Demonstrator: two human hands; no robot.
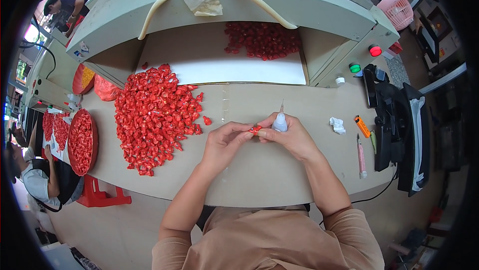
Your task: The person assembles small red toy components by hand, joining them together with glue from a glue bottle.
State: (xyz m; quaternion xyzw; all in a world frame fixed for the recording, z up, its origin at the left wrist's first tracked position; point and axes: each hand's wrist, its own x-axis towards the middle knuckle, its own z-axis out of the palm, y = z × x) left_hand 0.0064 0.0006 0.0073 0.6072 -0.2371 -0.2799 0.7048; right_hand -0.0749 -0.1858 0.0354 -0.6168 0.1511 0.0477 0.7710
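Observation:
Over the front middle of the table, my left hand (224,143) is closed, pinching a small red piece (255,130) between thumb and fingertips. My right hand (294,140) meets it there, its thumb and forefinger also on the piece. Tucked in the same right hand is a white squeeze bottle (280,122) with a thin needle tip pointing up and away from me. Left of my hands spreads a large heap of similar red pieces (154,120), and one loose red piece (207,120) lies between heap and hand. The exact shape of the held piece is partly hidden by my fingers.
Ahead stands a pale machine housing (319,8) with more red pieces (262,40) on its white bed. At right lie crumpled tissue (337,125), an orange lighter (362,126), a pink-handled knife (361,158) and a black stand (386,120). A red tray (94,143) sits left; people work nearby.

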